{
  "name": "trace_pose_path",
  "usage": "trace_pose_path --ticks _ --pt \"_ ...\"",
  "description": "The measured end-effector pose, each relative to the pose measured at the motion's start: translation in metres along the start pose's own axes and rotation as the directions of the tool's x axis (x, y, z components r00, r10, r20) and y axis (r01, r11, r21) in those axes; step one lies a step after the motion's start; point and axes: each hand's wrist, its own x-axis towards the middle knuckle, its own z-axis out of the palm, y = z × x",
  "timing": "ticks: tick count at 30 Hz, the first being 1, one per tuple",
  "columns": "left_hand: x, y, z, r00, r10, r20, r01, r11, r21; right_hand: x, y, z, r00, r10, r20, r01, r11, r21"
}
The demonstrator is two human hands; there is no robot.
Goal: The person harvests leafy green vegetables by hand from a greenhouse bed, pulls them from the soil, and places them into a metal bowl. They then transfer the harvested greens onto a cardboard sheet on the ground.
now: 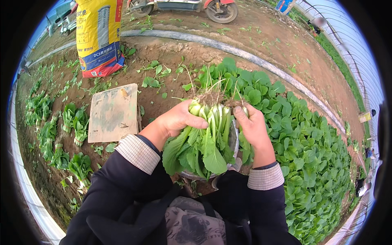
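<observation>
My left hand (pixel 183 118) grips a bunch of leafy greens (pixel 211 134), its thumb across the pale stems. The roots point away from me and the leaves hang toward my lap. At the bunch's right side, my right hand (pixel 252 124) pinches a rooted green stem (pixel 245 110) between thumb and fingers. Beneath the leaves, the rim of a round metal basin (pixel 235 139) shows in part; its inside is mostly hidden.
Growing greens (pixel 306 159) fill the bed at right. A wooden board (pixel 113 113) lies left, near tied bundles (pixel 80 127) on soil. Beyond stand a yellow sack (pixel 98 39) and a scooter (pixel 183 4); a pale hose (pixel 226 50) curves across. People are at far right.
</observation>
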Motion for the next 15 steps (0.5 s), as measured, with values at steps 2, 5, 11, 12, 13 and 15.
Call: trace_pose_path --ticks 2,5,11,12,13,15 --pt "0.002 -0.004 0.003 1.0 0.004 -0.012 -0.003 0.999 0.049 -0.001 0.013 0.026 0.988 -0.148 -0.037 0.151 0.983 0.106" --pt "0.006 -0.007 0.013 0.988 0.046 -0.15 -0.021 0.986 0.165 0.003 0.027 0.05 0.987 -0.11 -0.119 0.14 0.949 0.283" --pt "0.014 -0.037 0.008 0.908 0.266 -0.324 -0.142 0.922 0.359 0.0 0.018 0.073 0.989 -0.126 -0.071 0.144 0.82 0.554" --pt "0.013 -0.038 0.012 0.897 0.298 -0.327 -0.136 0.89 0.436 0.0 0.017 0.072 0.991 -0.114 -0.065 0.131 0.813 0.568" --pt "0.011 -0.037 0.015 0.886 0.329 -0.327 -0.128 0.851 0.509 0.0 0.013 0.071 0.993 -0.102 -0.059 0.118 0.805 0.582" --pt "0.007 -0.029 0.019 0.919 0.271 -0.287 -0.138 0.902 0.41 -0.001 0.008 0.065 0.999 0.022 -0.035 0.008 0.721 0.693"
